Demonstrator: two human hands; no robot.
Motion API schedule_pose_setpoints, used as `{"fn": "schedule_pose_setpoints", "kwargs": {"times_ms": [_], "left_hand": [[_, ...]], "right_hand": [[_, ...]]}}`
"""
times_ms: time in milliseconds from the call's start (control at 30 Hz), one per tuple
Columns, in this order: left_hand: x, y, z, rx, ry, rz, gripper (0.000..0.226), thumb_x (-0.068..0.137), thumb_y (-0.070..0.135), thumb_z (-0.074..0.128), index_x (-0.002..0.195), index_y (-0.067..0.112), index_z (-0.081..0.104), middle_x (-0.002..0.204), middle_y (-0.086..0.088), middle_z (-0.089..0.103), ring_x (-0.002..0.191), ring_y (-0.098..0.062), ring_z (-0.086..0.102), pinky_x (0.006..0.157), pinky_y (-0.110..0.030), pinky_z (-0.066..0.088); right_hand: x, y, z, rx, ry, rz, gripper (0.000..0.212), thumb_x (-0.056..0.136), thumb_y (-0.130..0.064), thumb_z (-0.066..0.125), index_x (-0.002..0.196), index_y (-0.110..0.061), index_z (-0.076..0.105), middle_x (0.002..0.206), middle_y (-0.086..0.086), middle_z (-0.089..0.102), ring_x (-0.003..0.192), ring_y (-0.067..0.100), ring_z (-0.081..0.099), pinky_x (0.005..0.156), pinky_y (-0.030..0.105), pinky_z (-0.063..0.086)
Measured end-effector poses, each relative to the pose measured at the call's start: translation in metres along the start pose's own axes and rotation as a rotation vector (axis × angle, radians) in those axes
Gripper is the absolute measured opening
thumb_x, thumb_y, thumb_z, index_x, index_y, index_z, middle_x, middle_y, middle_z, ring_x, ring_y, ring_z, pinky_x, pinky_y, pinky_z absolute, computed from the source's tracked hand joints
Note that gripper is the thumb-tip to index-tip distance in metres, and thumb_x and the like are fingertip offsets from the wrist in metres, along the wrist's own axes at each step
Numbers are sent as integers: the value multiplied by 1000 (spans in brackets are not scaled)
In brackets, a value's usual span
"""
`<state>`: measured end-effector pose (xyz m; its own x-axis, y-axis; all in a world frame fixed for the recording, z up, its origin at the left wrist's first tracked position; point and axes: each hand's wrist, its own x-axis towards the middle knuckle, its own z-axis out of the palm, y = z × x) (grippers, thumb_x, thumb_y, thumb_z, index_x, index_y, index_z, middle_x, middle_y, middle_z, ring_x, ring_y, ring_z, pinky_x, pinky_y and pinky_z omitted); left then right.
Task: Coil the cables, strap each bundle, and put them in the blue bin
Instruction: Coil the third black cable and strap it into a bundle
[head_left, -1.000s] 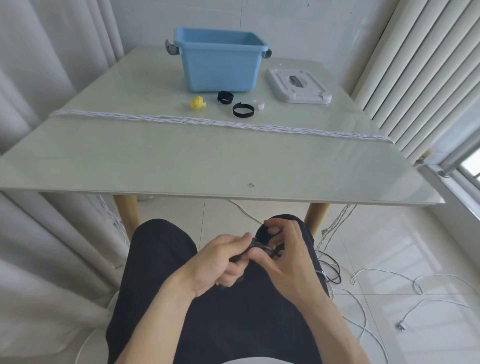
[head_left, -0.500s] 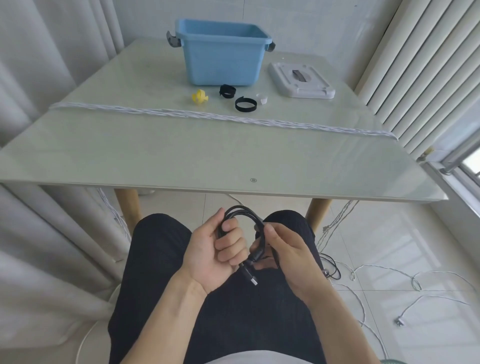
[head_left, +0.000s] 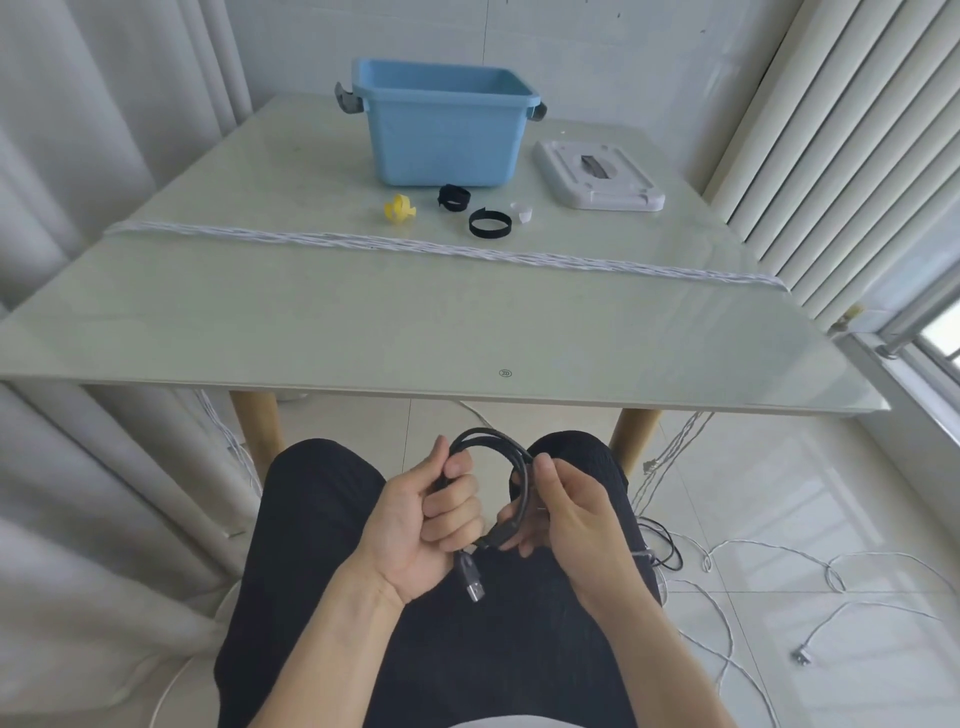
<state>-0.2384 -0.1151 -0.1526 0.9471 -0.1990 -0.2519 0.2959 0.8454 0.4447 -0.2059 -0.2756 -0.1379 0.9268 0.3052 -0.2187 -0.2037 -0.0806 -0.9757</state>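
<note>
Pale green glass table (head_left: 363, 322) up front, coiling going on down in the lap.
Head view: left hand (head_left: 423, 525) grips one side of the thin black USB cable coil (head_left: 493, 441), right hand (head_left: 563, 512) pinches the other side; plug dangling below; looks like coiling's basically done; next I'd guess grab the black hook-and-loop strap ring (head_left: 490, 223) near the blue plastic bin (head_left: 441, 130); white twisted cable (head_left: 441, 249) waits on the table.

Bare forearms, bare hands (head_left: 519, 514), black trousers (head_left: 322, 519), white top.
</note>
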Motion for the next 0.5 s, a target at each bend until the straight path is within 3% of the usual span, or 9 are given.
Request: {"fn": "schedule_pose_setpoints", "kwargs": {"times_ms": [133, 200, 333, 400, 500], "left_hand": [[2, -3, 6, 101, 159, 78, 41, 101, 40, 43, 67, 17, 42, 55, 5, 12, 43, -9, 8, 40, -23, 12], [3, -7, 9, 113, 216, 80, 42, 102, 39, 42, 65, 19, 40, 58, 5, 10, 46, -10, 8, 42, -24, 12], [4, -9, 16, 167, 268, 59, 44, 102, 37, 41, 62, 20, 39, 61, 3, 9, 48, -12, 7, 40, -24, 14], [3, -7, 19, 164, 251, 39, 43, 102, 36, 41, 62, 19, 40, 61, 3, 9, 48, -12, 7, 40, -23, 15], [1, -5, 19, 53, 158, 18, 39, 100, 34, 41, 66, 17, 44, 59, 4, 17, 44, -10, 14, 42, -24, 19]], "right_hand": [[-2, -2, -1, -115, -45, -42, 45, 97, -48, 46, 103, -7, 65, 64, 11, 69, 57, 25, 63, 59, 35, 50], [-1, -1, 0, -179, -59, -52, 47, 99, -50, 41, 99, -10, 66, 62, 11, 60, 50, 20, 52, 52, 28, 43], [-2, -5, -5, 186, -219, 100, 42, 105, -40, 39, 89, -7, 60, 75, 10, 60, 47, 14, 27, 49, 30, 15], [-3, -7, -9, 346, -315, 149, 41, 102, -42, 41, 86, -10, 61, 67, 10, 55, 46, 11, 23, 46, 25, 14], [-1, -7, -9, 405, -272, 198, 39, 97, -47, 46, 73, -17, 55, 55, -3, 31, 52, 11, 15, 45, 22, 14]]}}
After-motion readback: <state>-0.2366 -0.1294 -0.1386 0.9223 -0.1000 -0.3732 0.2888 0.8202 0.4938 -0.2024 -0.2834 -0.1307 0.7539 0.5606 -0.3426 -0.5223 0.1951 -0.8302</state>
